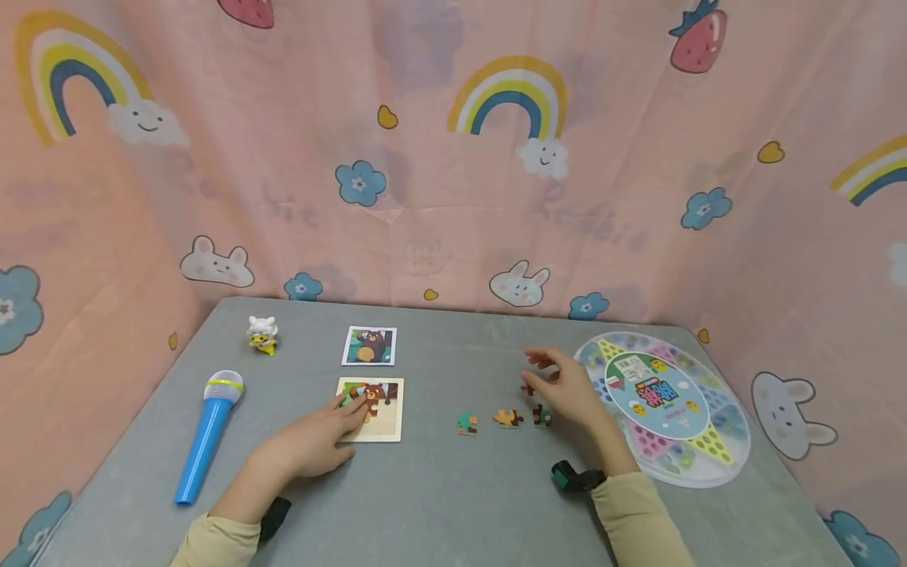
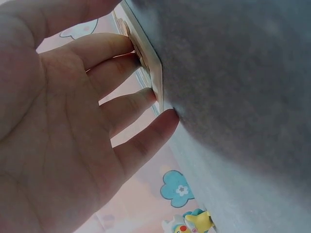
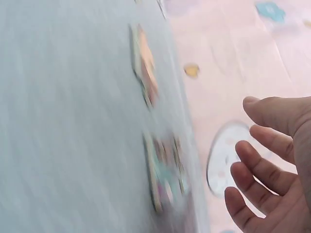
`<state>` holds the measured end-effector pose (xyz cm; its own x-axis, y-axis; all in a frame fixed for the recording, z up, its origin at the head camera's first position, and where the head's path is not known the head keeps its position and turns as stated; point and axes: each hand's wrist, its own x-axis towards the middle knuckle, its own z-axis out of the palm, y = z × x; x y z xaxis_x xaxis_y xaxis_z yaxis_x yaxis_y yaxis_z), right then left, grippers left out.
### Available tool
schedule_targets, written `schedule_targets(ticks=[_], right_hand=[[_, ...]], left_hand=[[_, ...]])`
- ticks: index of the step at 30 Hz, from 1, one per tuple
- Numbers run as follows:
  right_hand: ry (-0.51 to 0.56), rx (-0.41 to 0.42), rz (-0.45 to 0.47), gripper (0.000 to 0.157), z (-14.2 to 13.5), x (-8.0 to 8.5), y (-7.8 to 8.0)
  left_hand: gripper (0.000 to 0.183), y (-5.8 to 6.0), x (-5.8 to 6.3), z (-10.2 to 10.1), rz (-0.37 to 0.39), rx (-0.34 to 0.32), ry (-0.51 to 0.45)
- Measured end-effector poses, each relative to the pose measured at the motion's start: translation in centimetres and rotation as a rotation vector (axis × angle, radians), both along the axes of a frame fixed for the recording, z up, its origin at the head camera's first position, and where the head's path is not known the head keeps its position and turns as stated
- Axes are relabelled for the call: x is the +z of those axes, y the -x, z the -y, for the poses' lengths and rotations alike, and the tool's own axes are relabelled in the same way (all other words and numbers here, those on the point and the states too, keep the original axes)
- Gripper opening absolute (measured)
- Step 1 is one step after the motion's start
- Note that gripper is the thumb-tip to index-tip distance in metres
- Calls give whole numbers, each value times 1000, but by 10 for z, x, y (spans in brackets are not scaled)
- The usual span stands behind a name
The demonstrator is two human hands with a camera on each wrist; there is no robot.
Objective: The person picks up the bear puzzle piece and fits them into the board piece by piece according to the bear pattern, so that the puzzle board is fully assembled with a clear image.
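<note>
The bear jigsaw board [image 1: 388, 426] lay under the left hand [image 1: 312, 445], its fingers extended and apart, the right edge uncovered. A stretch of bench [image 1: 432, 488] separated it from jigsaw pieces [image 1: 508, 418] left of the right hand [image 1: 570, 387], fingers parted; the Chinese checkers board [image 1: 655, 396] bordered that hand's right.

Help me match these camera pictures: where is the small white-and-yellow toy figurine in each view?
Head: small white-and-yellow toy figurine, left of centre, below mid-height.
Left wrist: the figurine shows at the bottom edge, right of centre.
Right wrist: not in it.
Shared landmark: the pink cloth backdrop with printed blue flowers.
</note>
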<state>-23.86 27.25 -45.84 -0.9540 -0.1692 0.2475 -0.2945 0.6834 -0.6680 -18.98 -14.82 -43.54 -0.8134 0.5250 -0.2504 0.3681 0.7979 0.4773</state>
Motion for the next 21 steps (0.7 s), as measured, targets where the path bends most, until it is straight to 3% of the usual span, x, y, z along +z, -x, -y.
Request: schedule_targets(ticks=[8, 16, 21], right_hand=[[9, -71, 16, 37, -34, -10, 2], [22, 41, 61, 35, -42, -18, 5], [-75, 100, 73, 35, -44, -18, 6]], left_hand=[[61, 0, 0, 1, -2, -12, -15], [61, 0, 1, 2, 0, -7, -17], [61, 0, 2, 1, 9, -5, -15]])
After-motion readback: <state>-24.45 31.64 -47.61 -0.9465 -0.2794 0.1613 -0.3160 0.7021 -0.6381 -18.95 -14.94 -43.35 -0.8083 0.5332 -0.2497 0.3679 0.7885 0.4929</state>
